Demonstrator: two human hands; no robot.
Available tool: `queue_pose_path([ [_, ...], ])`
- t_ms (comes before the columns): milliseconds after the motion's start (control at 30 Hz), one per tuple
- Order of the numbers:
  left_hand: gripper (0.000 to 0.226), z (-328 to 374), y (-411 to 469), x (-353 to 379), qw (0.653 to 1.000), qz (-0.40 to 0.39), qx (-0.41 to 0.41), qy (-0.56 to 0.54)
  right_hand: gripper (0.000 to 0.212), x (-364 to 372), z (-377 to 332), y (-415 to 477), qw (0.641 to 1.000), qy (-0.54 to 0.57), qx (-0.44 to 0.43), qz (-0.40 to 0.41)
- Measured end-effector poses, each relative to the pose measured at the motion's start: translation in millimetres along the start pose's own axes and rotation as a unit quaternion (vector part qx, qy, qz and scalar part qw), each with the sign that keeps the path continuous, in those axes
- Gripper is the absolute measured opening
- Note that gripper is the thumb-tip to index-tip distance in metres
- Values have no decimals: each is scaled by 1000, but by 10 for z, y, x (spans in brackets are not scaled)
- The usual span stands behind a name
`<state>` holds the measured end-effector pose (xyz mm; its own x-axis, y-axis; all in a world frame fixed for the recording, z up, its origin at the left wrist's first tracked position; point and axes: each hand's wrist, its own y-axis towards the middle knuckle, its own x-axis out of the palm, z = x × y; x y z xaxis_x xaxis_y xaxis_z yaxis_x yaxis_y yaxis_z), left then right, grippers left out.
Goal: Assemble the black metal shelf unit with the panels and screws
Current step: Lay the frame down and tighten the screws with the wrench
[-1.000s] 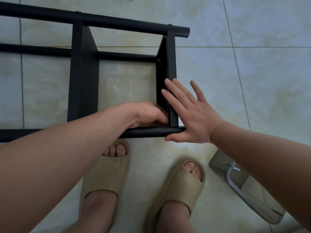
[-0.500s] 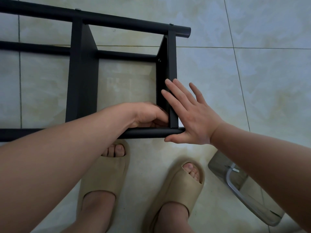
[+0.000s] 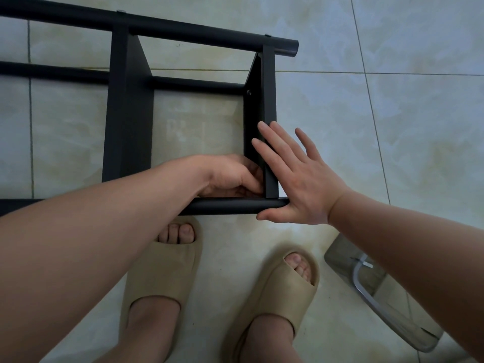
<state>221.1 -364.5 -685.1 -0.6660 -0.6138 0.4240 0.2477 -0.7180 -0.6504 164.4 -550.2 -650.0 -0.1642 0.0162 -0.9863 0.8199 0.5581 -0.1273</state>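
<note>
Right hand [image 3: 301,184] presses open, straight-fingered, on the flat end panel [image 3: 269,100] of the matte tubular shelf frame [image 3: 204,35]; left hand [image 3: 230,176] curls at the inner corner, grip hidden.

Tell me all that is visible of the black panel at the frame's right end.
Matt black, metal by its look, the panel stands on edge between the far tube and the near tube. One screw head shows on its inner face. The right hand lies flat against it; the left hand curls at its inner near corner.
</note>
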Motion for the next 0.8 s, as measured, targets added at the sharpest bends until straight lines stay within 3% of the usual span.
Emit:
queue_pose_path([
  [400,23,-55,8,-28,999,-39,-26,-5,116,-40,-14,-5,1000,2,3,-8],
  [800,21,-22,11,-6,1000,-24,-2,-16,116,-39,-13,2,1000,8,4,-11],
])
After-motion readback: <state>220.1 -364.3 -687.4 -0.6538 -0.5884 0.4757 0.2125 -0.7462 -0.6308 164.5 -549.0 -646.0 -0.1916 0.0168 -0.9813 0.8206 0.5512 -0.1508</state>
